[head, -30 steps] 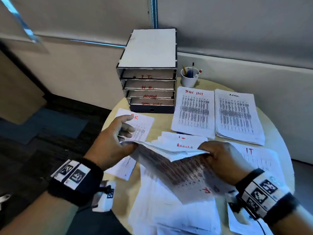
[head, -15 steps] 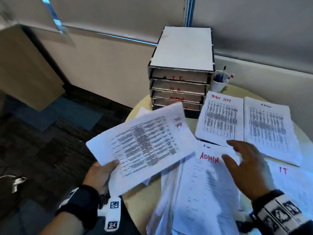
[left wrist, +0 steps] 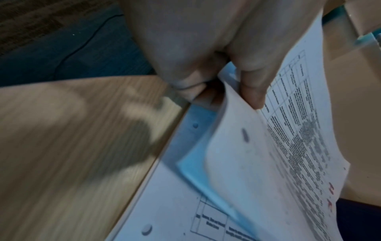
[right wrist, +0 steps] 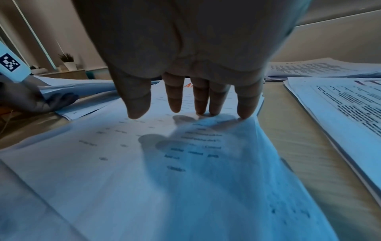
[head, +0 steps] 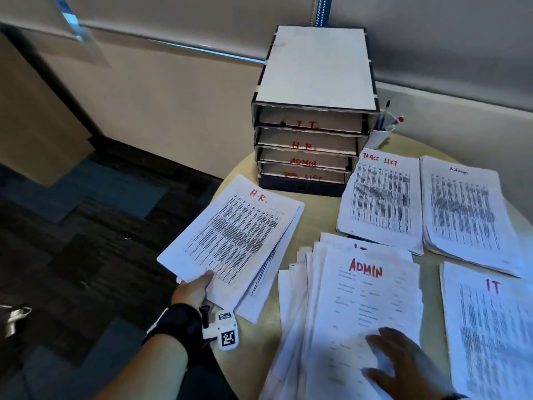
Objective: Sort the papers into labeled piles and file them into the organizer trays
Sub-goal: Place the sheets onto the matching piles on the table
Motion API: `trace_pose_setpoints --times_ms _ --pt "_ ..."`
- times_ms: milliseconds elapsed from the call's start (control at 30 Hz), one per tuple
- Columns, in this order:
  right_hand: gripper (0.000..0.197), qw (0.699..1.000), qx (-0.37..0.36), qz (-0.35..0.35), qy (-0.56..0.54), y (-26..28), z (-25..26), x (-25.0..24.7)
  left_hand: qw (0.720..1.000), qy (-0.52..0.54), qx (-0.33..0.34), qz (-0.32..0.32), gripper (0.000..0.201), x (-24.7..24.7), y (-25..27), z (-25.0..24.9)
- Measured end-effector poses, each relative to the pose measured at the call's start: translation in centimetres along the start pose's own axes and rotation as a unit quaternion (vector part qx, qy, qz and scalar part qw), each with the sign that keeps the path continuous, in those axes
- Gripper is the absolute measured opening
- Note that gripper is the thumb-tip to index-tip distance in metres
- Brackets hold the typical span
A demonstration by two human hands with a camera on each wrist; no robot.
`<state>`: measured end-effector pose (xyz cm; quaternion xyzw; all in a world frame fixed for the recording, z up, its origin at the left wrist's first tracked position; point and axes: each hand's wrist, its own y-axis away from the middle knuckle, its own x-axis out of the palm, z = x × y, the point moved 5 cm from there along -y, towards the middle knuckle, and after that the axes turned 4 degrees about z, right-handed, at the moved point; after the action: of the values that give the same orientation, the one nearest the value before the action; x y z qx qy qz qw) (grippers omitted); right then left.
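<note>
My left hand (head: 193, 289) pinches the near corner of a sheet marked H.R. (head: 235, 229), thumb on top, just over the H.R. pile at the table's left edge. In the left wrist view the thumb (left wrist: 252, 88) presses the same H.R. sheet (left wrist: 288, 146), which lifts off the papers below. My right hand (head: 403, 363) lies with straight fingers on the unsorted stack, whose top sheet reads ADMIN (head: 366, 298). The right wrist view shows those fingertips (right wrist: 244, 112) touching that ADMIN sheet (right wrist: 164, 154). The organizer (head: 314, 116) stands at the back with trays labeled I.T., H.R., ADMIN and a task list.
Three sorted piles lie on the round table (head: 314, 226): a tasks list pile (head: 380, 197), an Admin pile (head: 464, 215) and an IT pile (head: 490, 327). A white cup of pens (head: 382, 131) stands right of the organizer. Dark carpet floor lies left of the table.
My left hand carried the H.R. sheet from the unsorted stack out left and down onto the H.R. pile. My right hand let go and dropped flat onto the ADMIN sheet.
</note>
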<state>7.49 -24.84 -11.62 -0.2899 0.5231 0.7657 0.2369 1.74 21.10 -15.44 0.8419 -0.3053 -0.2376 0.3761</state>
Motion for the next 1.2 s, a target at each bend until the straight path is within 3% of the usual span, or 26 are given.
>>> trace_pose_setpoints --times_ms 133,267,433,500,567,633,700,800,867,967,1067,1200 --pt "0.085 0.999 0.026 0.016 0.038 -0.2 0.2 -0.4 1.0 0.002 -0.007 -0.003 0.082 -0.4 -3.0 1.5" --pt "0.076 0.998 0.015 0.011 0.058 1.3 2.2 -2.4 0.999 -0.046 -0.003 -0.014 0.064 1.1 1.7 -0.5" --pt "0.069 1.0 -0.005 0.001 0.03 2.1 2.4 -2.8 0.998 -0.05 0.017 -0.015 0.055 1.6 4.7 -1.9" --pt "0.063 1.0 -0.005 -0.014 0.02 2.0 2.2 -3.1 0.984 -0.149 0.053 -0.075 0.061 -0.7 5.6 -2.8" --pt "0.055 0.999 -0.004 -0.044 0.003 2.3 1.8 -3.6 0.925 -0.318 0.134 -0.159 0.057 -2.7 7.1 -3.8" --pt "0.048 0.998 0.012 -0.065 0.007 2.8 1.3 -3.7 0.883 -0.373 0.237 -0.158 0.045 -2.1 9.7 -4.8" --pt "0.046 0.998 0.024 -0.061 0.012 3.2 0.6 -2.9 0.851 -0.414 0.318 -0.063 0.028 1.9 12.5 -5.0" --pt "0.061 0.999 0.011 -0.049 0.017 3.5 0.1 -1.7 0.756 -0.498 0.413 0.103 0.01 10.5 14.7 -4.0" --pt "0.069 0.999 0.008 -0.042 0.029 3.6 -0.3 -1.3 0.701 -0.534 0.437 0.181 0.021 16.3 15.0 -3.6" --pt "0.073 0.999 0.007 -0.03 0.044 3.5 -0.6 -1.1 0.65 -0.603 0.415 0.204 0.051 23.3 14.4 -3.6" --pt "0.075 0.999 0.001 -0.026 0.04 3.3 -0.8 -1.1 0.673 -0.624 0.362 0.164 0.053 26.9 13.5 -3.6" --pt "0.075 0.999 -0.002 -0.018 0.032 3.4 -1.3 -0.9 0.776 -0.536 0.304 0.134 0.044 27.0 12.2 -2.9"
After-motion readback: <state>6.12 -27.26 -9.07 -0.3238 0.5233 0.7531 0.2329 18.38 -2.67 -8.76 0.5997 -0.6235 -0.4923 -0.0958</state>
